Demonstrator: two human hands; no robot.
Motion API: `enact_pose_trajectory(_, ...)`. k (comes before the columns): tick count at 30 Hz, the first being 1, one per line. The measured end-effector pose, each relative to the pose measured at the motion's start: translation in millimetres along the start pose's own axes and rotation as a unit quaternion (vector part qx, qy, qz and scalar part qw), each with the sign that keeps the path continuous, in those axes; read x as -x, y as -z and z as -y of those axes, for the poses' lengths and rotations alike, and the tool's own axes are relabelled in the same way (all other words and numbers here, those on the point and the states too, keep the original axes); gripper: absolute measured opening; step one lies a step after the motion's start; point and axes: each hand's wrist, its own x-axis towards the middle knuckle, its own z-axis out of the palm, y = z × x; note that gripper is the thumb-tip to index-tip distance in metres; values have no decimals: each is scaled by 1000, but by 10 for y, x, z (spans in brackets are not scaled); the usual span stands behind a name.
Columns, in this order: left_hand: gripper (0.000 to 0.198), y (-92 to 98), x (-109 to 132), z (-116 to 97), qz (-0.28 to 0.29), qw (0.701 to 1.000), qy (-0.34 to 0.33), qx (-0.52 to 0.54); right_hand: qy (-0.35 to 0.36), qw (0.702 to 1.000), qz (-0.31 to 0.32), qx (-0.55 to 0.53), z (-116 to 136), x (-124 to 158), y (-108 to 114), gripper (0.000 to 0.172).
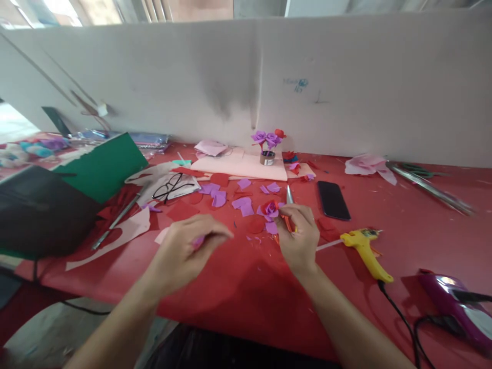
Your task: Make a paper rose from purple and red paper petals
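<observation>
My left hand (188,251) is raised over the front of the red table, slightly blurred, its fingers curled toward the thumb. A bit of purple paper petal (198,242) shows in the hollow of that hand. My right hand (299,238) is closed, its fingertips at the edge of a small red and purple paper flower (269,208); the stem is hidden. A pointed metal blade (289,195) sticks out beyond the right hand, with orange and yellow parts partly hidden below it. Loose purple petals (243,205) and red paper circles (255,224) lie around the flower.
A brown pot with finished flowers (268,158) stands at the back on pink paper. Right of my hand lie a phone (333,200) and a corded yellow glue gun (365,251). A purple device (457,307) is at far right; glasses (172,188) and a green board (103,169) are left.
</observation>
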Motion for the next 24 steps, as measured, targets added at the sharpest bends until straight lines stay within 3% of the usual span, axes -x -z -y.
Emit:
enact_pose_trajectory(3, 21, -81, -136, 30, 45, 983, -15, -178, 43, 999, -2, 18, 7, 1, 17, 7)
enact_pose_trajectory(5, 20, -151, -233, 12, 44, 979, 0, -200, 54, 998, -6, 17, 1, 2, 22, 6)
enact_pose_trajectory(7, 22, -223, -324, -42, 37, 989, 30, -138, 53, 998, -9, 15, -16, 4, 20, 5)
enact_pose_trajectory(9, 37, -300, -400, -124, 60, 995, 72, -37, 47, 999, -11, 16, -39, 5, 10, 5)
enact_pose_trajectory(11, 38, -389, -450, -213, 72, 993, 67, 57, 45, 999, -15, 21, -64, 3, -4, 5)
enact_pose_trajectory(14, 21, -525, -487, -307, -8, 998, 22, 64, 48, 998, -21, 24, -89, -4, -23, 6)
enact_pose_trajectory(16, 19, -597, -508, -321, -23, 996, 27, 78, 44, 999, -22, 20, -97, -5, -29, 7)
enact_pose_trajectory(21, 25, -695, -590, -238, 40, 976, 102, 187, 23, 1000, -17, 9, -105, 14, -30, 9)
enact_pose_trajectory(24, 21, -728, -605, -177, 42, 967, 113, 223, 16, 1000, -5, 9, -100, 23, -30, 9)
